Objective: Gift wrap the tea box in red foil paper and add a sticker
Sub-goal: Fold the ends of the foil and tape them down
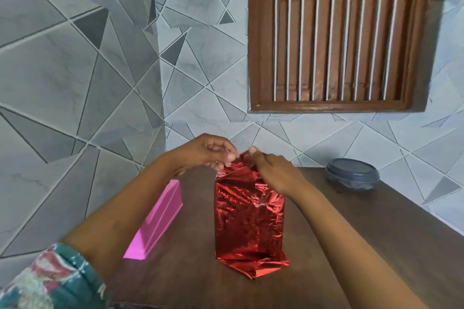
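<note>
The tea box stands upright on the dark wooden table (351, 246), fully covered in crinkled red foil paper (248, 218); the box itself is hidden. Loose foil flares out at its base near the table's front. My left hand (208, 152) pinches the foil's top edge from the left with thumb and fingers. Opposite it, my right hand (273, 170) grips the top edge from the right, thumb up, fingers curled over the paper. No sticker shows anywhere.
A pink rectangular box (158, 223) lies on the table just left of the wrapped box, under my left forearm. A round dark grey lidded container (352, 174) sits at the table's back right corner. Tiled walls stand close behind and to the left.
</note>
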`<state>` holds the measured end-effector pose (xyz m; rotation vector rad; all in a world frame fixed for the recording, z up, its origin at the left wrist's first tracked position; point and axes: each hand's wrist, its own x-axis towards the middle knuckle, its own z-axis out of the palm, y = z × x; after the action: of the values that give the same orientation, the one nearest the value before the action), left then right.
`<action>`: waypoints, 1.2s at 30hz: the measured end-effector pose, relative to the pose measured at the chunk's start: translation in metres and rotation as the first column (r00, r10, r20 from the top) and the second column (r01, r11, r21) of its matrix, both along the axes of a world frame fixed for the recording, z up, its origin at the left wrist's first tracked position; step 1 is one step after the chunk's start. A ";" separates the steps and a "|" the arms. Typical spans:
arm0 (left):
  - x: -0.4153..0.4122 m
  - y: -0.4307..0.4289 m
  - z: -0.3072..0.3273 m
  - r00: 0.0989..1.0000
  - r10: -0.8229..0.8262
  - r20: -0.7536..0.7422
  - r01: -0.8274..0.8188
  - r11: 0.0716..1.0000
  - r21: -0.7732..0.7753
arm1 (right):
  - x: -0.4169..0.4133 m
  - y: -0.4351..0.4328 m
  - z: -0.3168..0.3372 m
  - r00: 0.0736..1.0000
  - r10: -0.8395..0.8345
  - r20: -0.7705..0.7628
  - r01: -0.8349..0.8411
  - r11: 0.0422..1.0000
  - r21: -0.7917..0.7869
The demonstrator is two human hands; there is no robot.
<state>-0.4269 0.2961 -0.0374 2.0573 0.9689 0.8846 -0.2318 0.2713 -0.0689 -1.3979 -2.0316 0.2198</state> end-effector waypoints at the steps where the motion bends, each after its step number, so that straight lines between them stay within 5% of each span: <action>1: -0.003 0.002 -0.001 1.000 -0.003 0.023 0.003 1.000 -0.017 | -0.001 0.001 0.003 0.999 0.022 0.036 -0.022 1.000 0.009; 5: -0.012 0.010 -0.003 0.997 -0.032 0.075 0.038 0.996 -0.084 | 0.004 0.007 0.004 0.988 0.053 0.146 -0.049 0.998 -0.035; 13: 0.006 0.013 0.007 0.983 0.035 -0.178 -0.045 0.998 -0.054 | 0.005 0.002 -0.005 0.992 0.044 0.115 -0.045 0.999 0.001; 24: 0.026 0.025 0.006 0.944 0.085 -0.319 -0.107 0.993 -0.052 | 0.003 0.000 -0.014 0.997 0.030 0.072 -0.036 0.995 0.088; 36: 0.054 0.032 0.026 0.744 0.138 -0.654 -0.253 0.964 -0.085 | 0.003 -0.003 -0.019 0.997 0.042 0.068 -0.050 0.993 0.108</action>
<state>-0.3724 0.3284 -0.0115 2.1664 1.5914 0.1388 -0.2290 0.2684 -0.0874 -1.3072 -2.0979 0.0814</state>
